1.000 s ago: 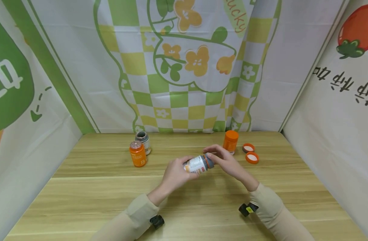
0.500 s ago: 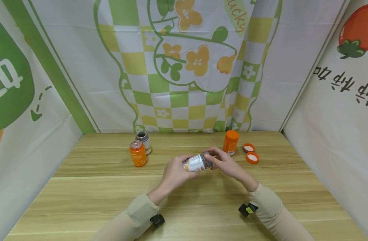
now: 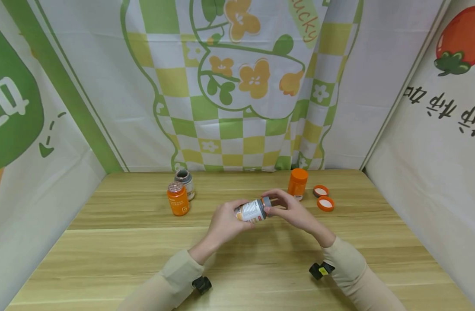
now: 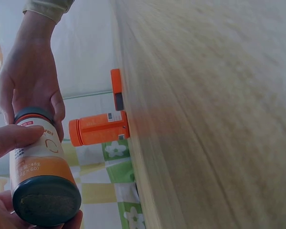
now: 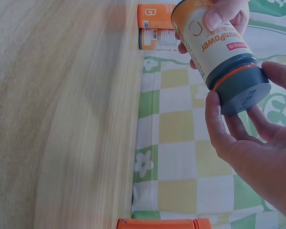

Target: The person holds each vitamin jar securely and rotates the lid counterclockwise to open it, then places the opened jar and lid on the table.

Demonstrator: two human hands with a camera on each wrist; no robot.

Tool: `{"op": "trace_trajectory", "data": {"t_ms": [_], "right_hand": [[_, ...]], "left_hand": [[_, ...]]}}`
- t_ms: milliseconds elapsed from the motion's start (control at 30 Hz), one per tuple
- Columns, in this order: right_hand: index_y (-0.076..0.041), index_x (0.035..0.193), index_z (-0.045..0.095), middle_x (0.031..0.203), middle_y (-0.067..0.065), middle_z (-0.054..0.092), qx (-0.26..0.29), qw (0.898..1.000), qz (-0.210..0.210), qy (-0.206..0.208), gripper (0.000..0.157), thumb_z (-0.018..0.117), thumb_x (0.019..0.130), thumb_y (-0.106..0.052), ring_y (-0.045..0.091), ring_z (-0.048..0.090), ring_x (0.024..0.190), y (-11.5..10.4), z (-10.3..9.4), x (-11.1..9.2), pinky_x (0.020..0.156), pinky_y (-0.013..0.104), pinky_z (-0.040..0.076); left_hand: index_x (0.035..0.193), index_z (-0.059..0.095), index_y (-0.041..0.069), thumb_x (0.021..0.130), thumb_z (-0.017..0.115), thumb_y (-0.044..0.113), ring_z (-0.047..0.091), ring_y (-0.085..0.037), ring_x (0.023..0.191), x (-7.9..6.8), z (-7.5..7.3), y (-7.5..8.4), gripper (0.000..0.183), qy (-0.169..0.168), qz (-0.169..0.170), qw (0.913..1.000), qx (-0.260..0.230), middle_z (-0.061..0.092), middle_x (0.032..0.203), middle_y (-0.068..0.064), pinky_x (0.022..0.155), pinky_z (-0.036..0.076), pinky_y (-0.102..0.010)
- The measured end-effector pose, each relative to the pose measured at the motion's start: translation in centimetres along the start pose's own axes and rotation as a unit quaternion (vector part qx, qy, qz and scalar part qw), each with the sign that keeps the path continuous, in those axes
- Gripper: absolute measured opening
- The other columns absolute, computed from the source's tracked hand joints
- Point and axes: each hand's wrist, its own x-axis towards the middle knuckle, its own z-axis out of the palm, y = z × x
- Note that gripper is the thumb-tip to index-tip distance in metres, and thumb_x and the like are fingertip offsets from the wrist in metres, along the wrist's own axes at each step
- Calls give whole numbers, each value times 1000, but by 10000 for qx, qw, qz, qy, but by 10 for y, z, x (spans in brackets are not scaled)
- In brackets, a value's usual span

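Above the table, a white and orange supplement bottle (image 3: 250, 211) lies tilted on its side in the air, its grey cap (image 5: 243, 88) toward the right. My left hand (image 3: 226, 222) grips the bottle's body, thumb across the label in the left wrist view. The fingers and thumb of my right hand (image 3: 293, 211) pinch the cap around its rim; in the right wrist view an orange ring shows between cap and bottle neck. The palm of the right hand faces the cap's flat top, apart from it.
Behind the right hand stands a capped orange bottle (image 3: 298, 183). To its right lie two upturned caps, one grey (image 3: 320, 191) and one orange (image 3: 325, 203). At left stand an uncapped orange bottle (image 3: 178, 199) and an uncapped grey-necked bottle (image 3: 188, 185). A patterned curtain (image 3: 237, 142) hangs behind the table.
The right hand's fingers have shifted around the cap, the thumb moving to its near side. The bottle, still in my left hand, has moved very slightly left.
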Motion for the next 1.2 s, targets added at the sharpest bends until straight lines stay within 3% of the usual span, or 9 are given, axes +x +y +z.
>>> {"op": "trace_trajectory", "data": {"t_ms": [367, 567, 967, 1200], "right_hand": [[-7, 125, 53, 129, 16, 52, 105, 9984, -553, -108, 41, 67, 87, -9, 36, 51, 116, -2, -3, -2, 86, 32, 52], [-3, 125, 52, 130, 20, 51, 315, 9970, -685, -189, 42, 67, 86, -6, 42, 48, 117, -3, -4, -2, 86, 30, 51], [-4, 125, 51, 133, 22, 48, 585, 9961, -654, -75, 43, 66, 86, -3, 35, 51, 114, -2, -3, -4, 83, 30, 53], [-5, 131, 50, 133, 16, 51, 393, 9974, -596, 87, 46, 65, 89, -9, 31, 52, 114, 1, -3, -4, 82, 32, 53]], "left_hand": [[111, 69, 12, 58, 86, 21, 57, -12, 72, 0, -2, 1, 56, -61, 38, 9999, -153, 70, 94, -4, 62, 47, -26], [111, 68, 11, 59, 86, 22, 57, -12, 72, 0, -4, 3, 56, -145, 14, 9996, -257, 70, 94, -5, 62, 47, -27], [114, 67, 10, 60, 86, 21, 58, -14, 75, 0, -6, 3, 58, -249, -144, 9986, -447, 69, 98, -6, 65, 48, -29], [114, 66, 8, 59, 85, 21, 58, -15, 76, -1, -7, 2, 60, -179, -140, 9989, -409, 69, 97, -7, 65, 48, -28]]}}
